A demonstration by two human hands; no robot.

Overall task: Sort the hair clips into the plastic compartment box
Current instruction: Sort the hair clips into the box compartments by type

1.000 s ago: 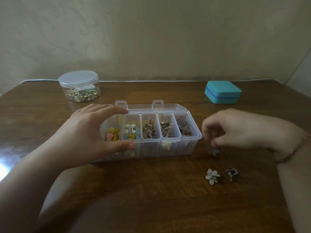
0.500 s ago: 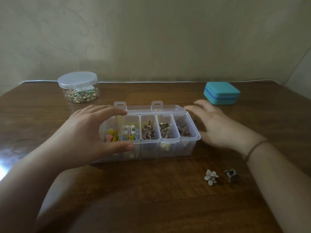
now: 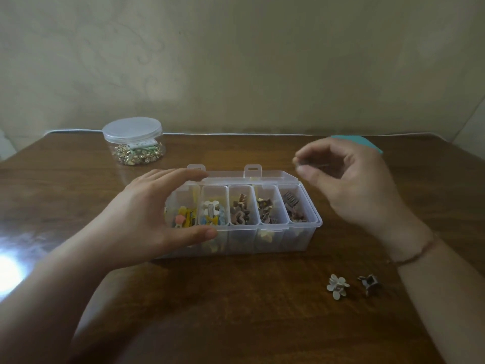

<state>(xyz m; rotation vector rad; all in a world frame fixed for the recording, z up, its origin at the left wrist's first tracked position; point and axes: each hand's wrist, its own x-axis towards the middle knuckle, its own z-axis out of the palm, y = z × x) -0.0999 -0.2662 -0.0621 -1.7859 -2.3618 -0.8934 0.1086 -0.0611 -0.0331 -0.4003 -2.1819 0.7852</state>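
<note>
The clear plastic compartment box (image 3: 301,227) stands open in the middle of the table, its five compartments holding coloured, white, brown and dark hair clips. My left hand (image 3: 147,219) grips the box's left end, thumb on the front wall and fingers over the back rim. My right hand (image 3: 354,185) hovers above and behind the box's right end, thumb and forefinger pinching what looks like a small dark hair clip (image 3: 311,164), which is blurred. A white flower clip (image 3: 337,286) and a brown clip (image 3: 368,283) lie on the table at the front right.
A round clear jar (image 3: 133,140) with a lid, filled with gold and green bits, stands at the back left. A teal case (image 3: 367,143) sits at the back right, mostly hidden behind my right hand. The wall runs along the table's far edge.
My right hand took a clip off the table by the box's right side, moved past that end of the box, and now is raised with fingertips pinched. My left hand stayed put.
</note>
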